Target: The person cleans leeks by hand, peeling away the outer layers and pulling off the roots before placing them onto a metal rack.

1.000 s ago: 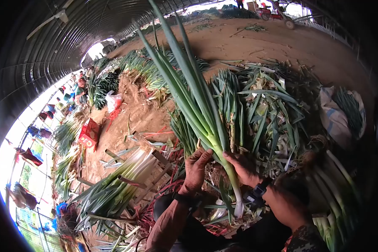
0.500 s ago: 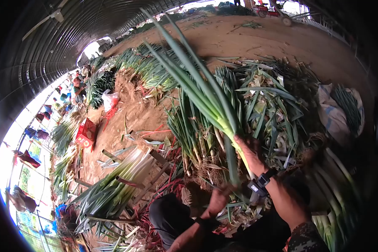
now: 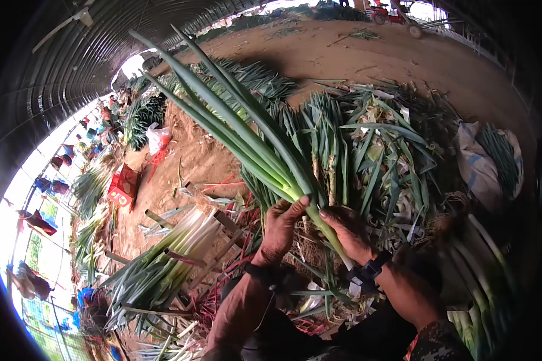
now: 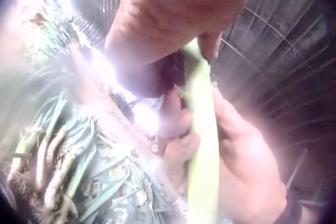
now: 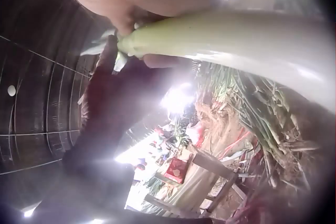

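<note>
A large green onion (image 3: 241, 135) slants across the head view, its leaves up to the left and its pale stalk down between the hands. The left hand (image 3: 280, 231) pinches it with thumb and fingers where the leaves fan out. Just below, the right hand (image 3: 347, 233) grips the stalk. In the left wrist view the right hand's (image 4: 247, 166) fingers curl round the pale green stalk (image 4: 203, 145). The right wrist view has the white stalk (image 5: 236, 40) close to the camera, with the left hand (image 5: 113, 98) at its far end, dark and blurred.
A wooden rack (image 3: 227, 225) holds trimmed onions (image 3: 174, 256) at lower left. Onion bunches (image 3: 328, 144) stand ahead, beside a heap of loose leaves (image 3: 391, 162). A white sack (image 3: 479, 165) is at right, a red box (image 3: 124, 185) at left.
The left hand, low and away from the onion half a second ago, has come up and pinches it again. The onion's leaves have swung left, and the long leaf hanging by the stalk is gone from there.
</note>
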Available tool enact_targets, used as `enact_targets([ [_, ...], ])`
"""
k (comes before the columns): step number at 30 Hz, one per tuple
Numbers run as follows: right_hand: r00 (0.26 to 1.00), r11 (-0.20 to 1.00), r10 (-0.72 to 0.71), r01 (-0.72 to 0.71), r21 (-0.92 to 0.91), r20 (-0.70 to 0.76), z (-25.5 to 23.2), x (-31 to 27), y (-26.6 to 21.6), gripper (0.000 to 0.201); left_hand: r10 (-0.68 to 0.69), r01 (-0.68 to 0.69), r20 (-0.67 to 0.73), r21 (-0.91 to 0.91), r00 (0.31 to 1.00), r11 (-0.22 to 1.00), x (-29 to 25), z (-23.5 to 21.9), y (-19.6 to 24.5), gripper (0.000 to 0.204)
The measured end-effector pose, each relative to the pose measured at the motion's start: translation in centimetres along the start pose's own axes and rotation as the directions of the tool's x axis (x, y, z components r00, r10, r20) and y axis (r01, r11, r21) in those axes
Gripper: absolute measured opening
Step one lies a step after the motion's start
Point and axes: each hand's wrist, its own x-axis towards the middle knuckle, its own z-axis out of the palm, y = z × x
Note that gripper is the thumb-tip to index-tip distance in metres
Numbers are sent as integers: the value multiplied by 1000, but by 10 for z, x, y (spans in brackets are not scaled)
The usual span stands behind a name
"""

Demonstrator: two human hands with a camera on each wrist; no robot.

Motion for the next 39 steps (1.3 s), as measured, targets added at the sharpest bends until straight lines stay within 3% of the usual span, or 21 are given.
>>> enact_targets([
  [5,997,951,-73,67,-302,-9,2,5,6,41,84,-77,-77,88,994,993,4,-12,-7,33],
  [6,997,935,-73,71,-347,9,4,5,3,42,60,-50,-106,95,993,994,8,-22,-16,32],
  [7,986,925,-168,161,-345,10,6,8,12,43,37,-23,-136,100,990,995,15,-36,-26,32],
  [8,989,914,-145,139,-381,11,0,7,30,42,12,6,-166,105,986,994,17,-51,-35,32],
  [10,988,924,-157,152,-349,17,-6,0,53,40,128,-122,-346,38,929,992,26,-63,-8,33],
  [11,991,834,-7,80,-546,134,-11,-12,36,38,130,-136,-349,8,928,991,29,-77,5,33],
  [12,969,807,93,60,-588,227,-13,-22,45,36,137,-154,-353,-21,926,988,30,-90,15,33],
  [14,915,764,108,175,-621,390,-16,-39,61,37,144,-146,-322,18,936,989,26,-117,17,34],
  [16,829,550,364,177,-816,424,-38,-56,109,35,151,-145,-363,46,919,988,15,-121,22,35],
  [19,598,166,621,532,-830,507,-63,-64,119,38,172,-185,-309,-11,935,983,13,-122,28,38],
  [20,672,260,559,413,-873,485,-68,-62,121,36,180,-191,-283,-13,942,981,11,-120,32,38],
  [22,806,454,447,168,-875,387,-43,-44,76,35,191,-202,-228,-23,955,979,10,-119,33,38],
  [23,910,674,202,139,-725,362,-33,-37,69,33,163,-176,-198,-48,967,983,12,-122,29,38],
  [24,941,797,130,89,-597,314,-17,-27,57,29,146,-163,-151,-105,978,981,15,-122,22,38],
  [27,952,914,126,-2,-405,279,35,-3,-11,35,157,-157,-19,-272,987,950,15,-105,22,40],
  [28,950,938,200,-115,-328,239,50,-1,-30,40,139,-127,10,-355,990,926,13,-100,23,38],
  [30,959,948,61,32,-318,278,62,9,-22,42,110,-61,66,-512,992,857,9,-89,23,33],
  [34,957,967,184,-135,-215,224,76,11,-22,32,108,-10,102,-681,989,732,12,-84,9,42],
  [39,967,971,147,-101,-216,208,75,8,-17,27,123,-41,65,-711,990,702,11,-76,9,48],
])
